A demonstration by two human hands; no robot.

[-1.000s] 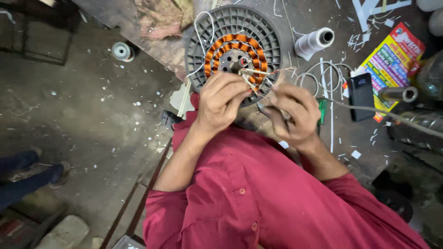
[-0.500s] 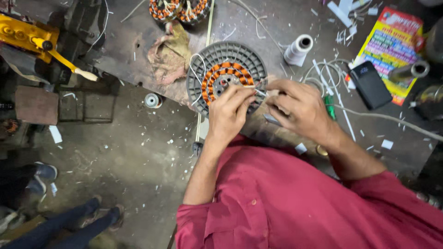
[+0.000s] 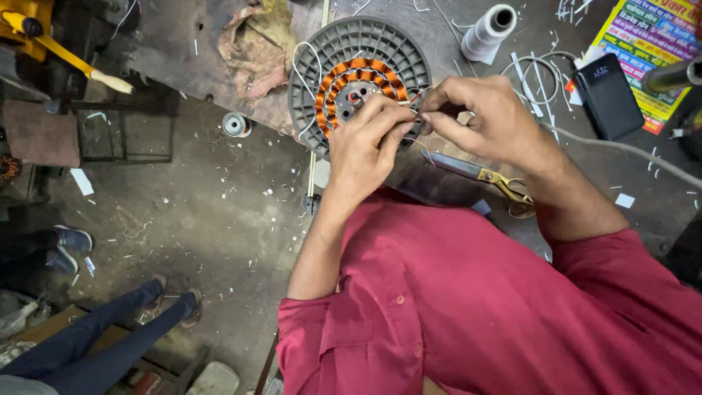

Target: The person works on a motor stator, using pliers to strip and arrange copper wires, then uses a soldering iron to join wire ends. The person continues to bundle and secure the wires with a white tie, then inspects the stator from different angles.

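Both hands, left hand [image 3: 365, 143] and right hand [image 3: 482, 121], are pinching a thin wire [image 3: 418, 117] in closed grips over the grey stator [image 3: 358, 73] on the tabletop [image 3: 175, 44].

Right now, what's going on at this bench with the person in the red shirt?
A person in a red shirt is bent over a round grey plastic motor housing with a ring of copper-wound coils lying flat on the dark workbench. The left hand and right hand meet at the housing's right edge, pinching thin wire between their fingertips. Brass-handled scissors lie on the bench just under the right wrist, and a white thread spool stands beyond the housing.
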